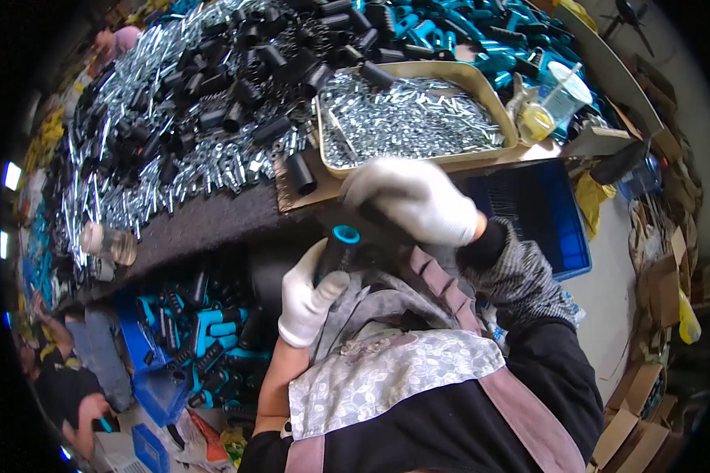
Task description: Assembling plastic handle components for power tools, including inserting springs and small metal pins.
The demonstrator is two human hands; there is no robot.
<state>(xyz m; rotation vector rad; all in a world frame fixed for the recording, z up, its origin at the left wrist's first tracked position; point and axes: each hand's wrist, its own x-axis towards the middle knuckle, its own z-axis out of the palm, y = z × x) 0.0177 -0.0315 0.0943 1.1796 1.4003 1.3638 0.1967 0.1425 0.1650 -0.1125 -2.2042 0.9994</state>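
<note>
1. Holding a black tube with a teal end cap at frame centre, just below the near edge of the tabletop. The left hand, in a white glove, has its grip closed around the tube's lower body; the teal end points up and away from the person.

2. The right hand, also white-gloved, lies curled over the upper side of the tube. Its fingers look closed, but what they pinch is hidden under the glove; I cannot tell whether a small part is between them.

3. Judgement on doing this step well: keep the left-hand grip low on the tube so the teal end stays free, hold the tube steady against the lap, and bring any small part in along the tube's axis, not at a slant. Working close to the tray keeps the reach short.

4. Tan metal tray, upper centre-right, touching the tabletop edge: filled with small silver metal pieces.

5. Loose heaps on the tabletop: black tubes and more silver pieces at upper left; teal tubes along the top right.

6. Clear plastic cup with a stick and yellowish contents, right of the tray; no label legible.

7. Blue plastic crate, right of centre below the tabletop. A second blue bin at lower left holds finished black-and-teal tubes.

8. Brown cardboard boxes stacked along the right rim of the frame; markings too small to tell.

9. Another person's hand shows at lower left.
</note>
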